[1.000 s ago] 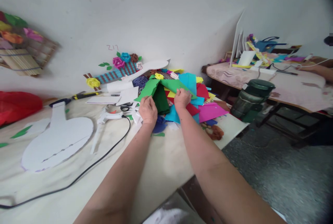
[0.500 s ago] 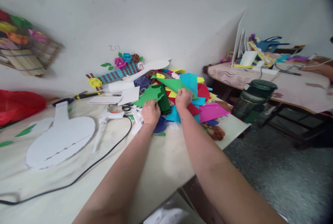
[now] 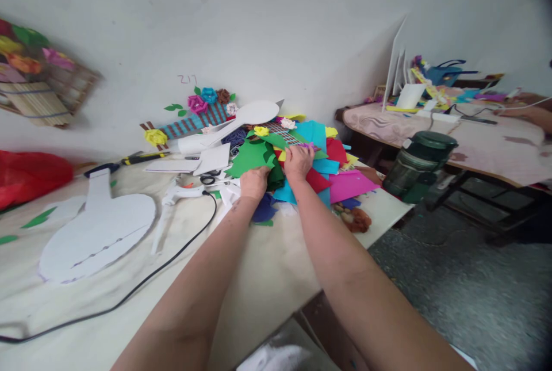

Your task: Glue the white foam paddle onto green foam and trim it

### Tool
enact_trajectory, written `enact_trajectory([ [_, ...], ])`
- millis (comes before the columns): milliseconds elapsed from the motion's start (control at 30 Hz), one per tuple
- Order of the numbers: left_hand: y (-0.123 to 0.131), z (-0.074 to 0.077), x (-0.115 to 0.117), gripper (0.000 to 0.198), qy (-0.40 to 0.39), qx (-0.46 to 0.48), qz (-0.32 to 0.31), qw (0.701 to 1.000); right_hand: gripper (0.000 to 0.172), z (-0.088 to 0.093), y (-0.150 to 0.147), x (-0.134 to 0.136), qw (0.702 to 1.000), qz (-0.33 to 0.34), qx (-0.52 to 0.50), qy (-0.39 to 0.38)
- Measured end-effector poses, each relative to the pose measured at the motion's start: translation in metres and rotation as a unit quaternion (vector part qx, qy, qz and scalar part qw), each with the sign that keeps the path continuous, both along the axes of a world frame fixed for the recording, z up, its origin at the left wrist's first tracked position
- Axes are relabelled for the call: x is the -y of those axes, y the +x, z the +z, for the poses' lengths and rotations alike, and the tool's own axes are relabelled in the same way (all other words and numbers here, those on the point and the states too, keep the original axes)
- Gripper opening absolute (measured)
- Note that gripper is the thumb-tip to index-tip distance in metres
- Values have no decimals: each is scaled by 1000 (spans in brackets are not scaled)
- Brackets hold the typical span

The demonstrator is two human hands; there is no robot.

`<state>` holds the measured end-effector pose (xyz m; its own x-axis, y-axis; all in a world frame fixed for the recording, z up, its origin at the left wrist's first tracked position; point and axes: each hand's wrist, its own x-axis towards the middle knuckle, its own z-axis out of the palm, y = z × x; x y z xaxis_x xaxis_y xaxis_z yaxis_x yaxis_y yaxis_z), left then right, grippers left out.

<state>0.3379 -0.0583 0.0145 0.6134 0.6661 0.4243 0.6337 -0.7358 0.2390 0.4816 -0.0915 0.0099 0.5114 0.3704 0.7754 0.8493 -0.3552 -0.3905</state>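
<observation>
Atop paper pile (image 3: pixel 345 184), L hand (image 3: pixel 254 182) grip pinches green sheet (image 3: pixel 251 156); R hand (image 3: pixel 297 162) rests on pile, grip: can't tell.

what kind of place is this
Probably a craft workroom, perhaps at home: a pile of coloured sheets, a white glue gun with its cord, and handmade paper flowers.

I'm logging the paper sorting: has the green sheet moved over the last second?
Yes. The green sheet has sunk from a raised tent shape to lie flatter on the paper pile, closer to the level of the white glue gun.
</observation>
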Motion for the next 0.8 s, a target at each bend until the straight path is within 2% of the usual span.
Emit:
enact_trajectory([
  [100, -3, -4, 0, 30, -6, -4, -9, 1000, 25, 4, -3, 4, 999, 0, 34, 7],
  [300, -7, -14, -2, 61, 44, -14, -65, 997, 21, 13, -9, 12, 999, -51, 11, 4],
  [533, -7, -14, 1, 45, 18, -21, -63, 998, 29, 10, 1, 10, 998, -39, -44, -28],
  [800, -8, -12, 5, 58, 23, -37, -52, 998, 27, 11, -4, 12, 994, -37, -105, 7],
])
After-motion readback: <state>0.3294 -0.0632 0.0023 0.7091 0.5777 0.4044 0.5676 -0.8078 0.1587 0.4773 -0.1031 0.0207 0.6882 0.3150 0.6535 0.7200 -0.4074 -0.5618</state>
